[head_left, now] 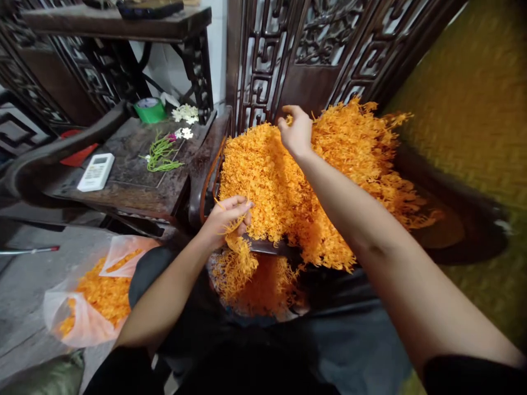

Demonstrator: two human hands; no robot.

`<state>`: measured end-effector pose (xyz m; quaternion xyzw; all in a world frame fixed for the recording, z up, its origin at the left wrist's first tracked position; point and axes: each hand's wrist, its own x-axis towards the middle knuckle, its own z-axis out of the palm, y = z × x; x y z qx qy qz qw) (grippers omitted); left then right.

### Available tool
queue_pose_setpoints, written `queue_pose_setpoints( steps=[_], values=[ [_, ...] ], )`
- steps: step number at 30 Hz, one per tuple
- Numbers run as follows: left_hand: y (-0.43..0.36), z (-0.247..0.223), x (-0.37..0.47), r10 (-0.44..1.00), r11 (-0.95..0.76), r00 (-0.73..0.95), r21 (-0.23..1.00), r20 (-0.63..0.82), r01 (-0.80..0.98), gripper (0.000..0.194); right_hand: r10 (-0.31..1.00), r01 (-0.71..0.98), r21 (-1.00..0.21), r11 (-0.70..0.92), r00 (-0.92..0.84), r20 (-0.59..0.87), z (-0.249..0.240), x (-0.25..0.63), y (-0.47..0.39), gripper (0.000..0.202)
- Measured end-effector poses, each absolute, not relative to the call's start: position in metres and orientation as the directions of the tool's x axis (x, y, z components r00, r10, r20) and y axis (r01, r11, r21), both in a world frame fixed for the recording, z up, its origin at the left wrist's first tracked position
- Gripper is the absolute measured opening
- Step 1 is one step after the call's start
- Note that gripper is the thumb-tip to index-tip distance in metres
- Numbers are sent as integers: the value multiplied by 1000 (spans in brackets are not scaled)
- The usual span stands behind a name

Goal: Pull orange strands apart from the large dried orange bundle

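Two hands, left hand [225, 218] pinching orange sprigs [288, 186], right hand [295, 131] atop

A carved dark wooden screen [313, 49] stands behind a dark table [135, 186], above grey concrete floor [24, 285].

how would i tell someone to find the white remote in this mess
Start at the dark wooden table left of the big heap of orange flowers. The white remote lies near that table's left edge, left of a bunch of green stems and in front of a green tape roll. It is the only flat white rectangle there; the small white blossoms are loose and round.
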<state>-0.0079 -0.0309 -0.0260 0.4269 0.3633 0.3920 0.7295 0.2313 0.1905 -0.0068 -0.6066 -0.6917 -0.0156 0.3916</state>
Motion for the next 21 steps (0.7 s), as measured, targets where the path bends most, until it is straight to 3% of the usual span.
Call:
queue_pose_setpoints(
  steps=[3,6,10,12,14,18,21],
  values=[
    [-31,-25,-3,932,226,344,924,-113,-309,33,898,941,-321,107,47,437,-27,222,195,68],
    [-29,-26,1,960,133,278,933,-37,-335,32,971,971,-217,105,-53,234,-56,214,194,87],
    [-25,-32,3,962,60,271,935,39,-350,32,998,979,-199,50,-56,-27,-82,214,201,96],
    [-25,-34,3,955,48,290,928,66,-369,34,994,980,-198,19,-39,-99,-81,217,205,98],
    [-25,-34,3,948,55,310,923,71,-381,35,990,963,-269,-4,-34,-139,-71,221,207,98],
    [-28,-30,2,943,92,330,922,40,-375,32,997,894,-447,23,-56,-62,-37,231,207,79],
    [-30,-27,1,943,121,333,912,17,-392,30,953,819,-548,171,4,304,-11,232,184,70]
  ],
)
